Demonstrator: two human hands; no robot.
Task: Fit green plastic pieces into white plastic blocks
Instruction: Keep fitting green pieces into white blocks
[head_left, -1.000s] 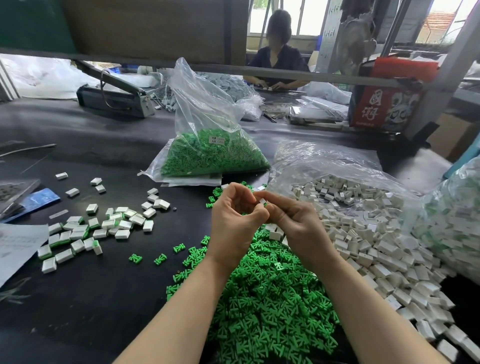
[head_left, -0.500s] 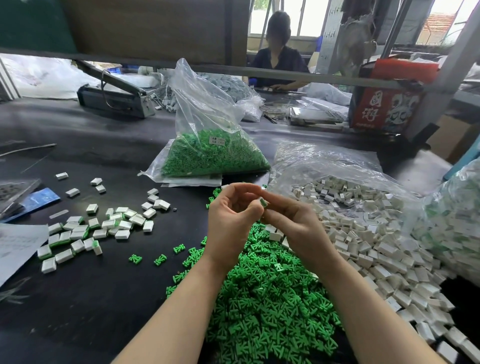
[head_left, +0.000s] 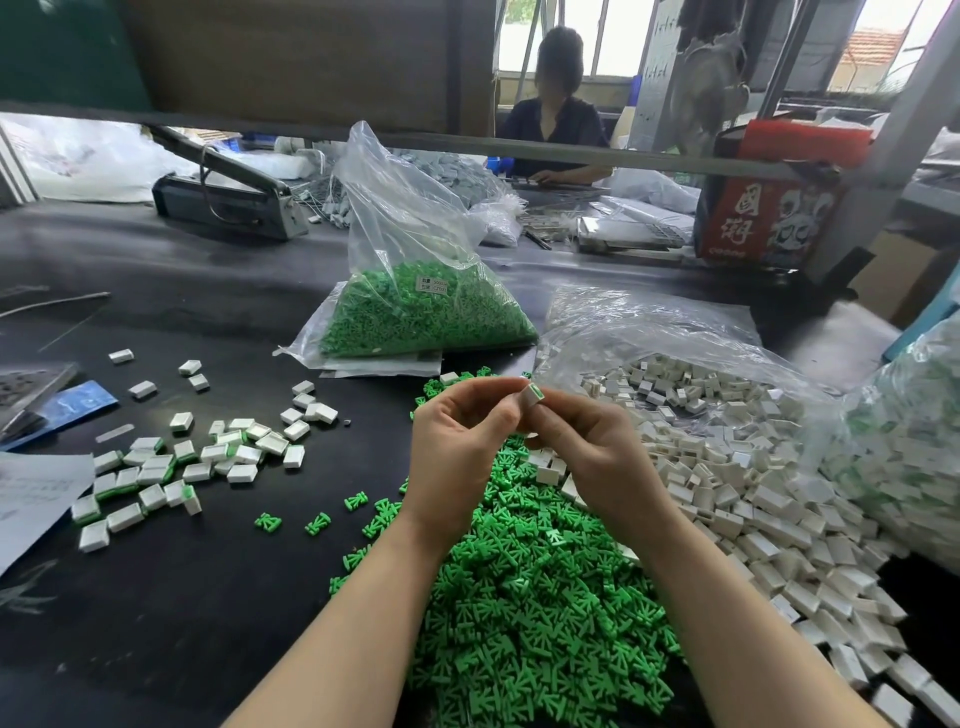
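I see my left hand (head_left: 457, 441) and right hand (head_left: 587, 447) raised together at mid-frame, both pinching one small white plastic block (head_left: 531, 394) whose top face shows a green plastic piece already seated in it. The left thumb and forefinger grip its left side; the right fingertips hold it from the right. Directly beneath my wrists spreads the loose heap of green plastic pieces (head_left: 530, 597) on the black table (head_left: 182, 597). To the right, a pile of empty white blocks (head_left: 753, 478) spills from a clear bag. Left of centre lie the finished white-and-green blocks (head_left: 171, 467), scattered. Above centre stands a clear plastic bag of green pieces (head_left: 415, 301).
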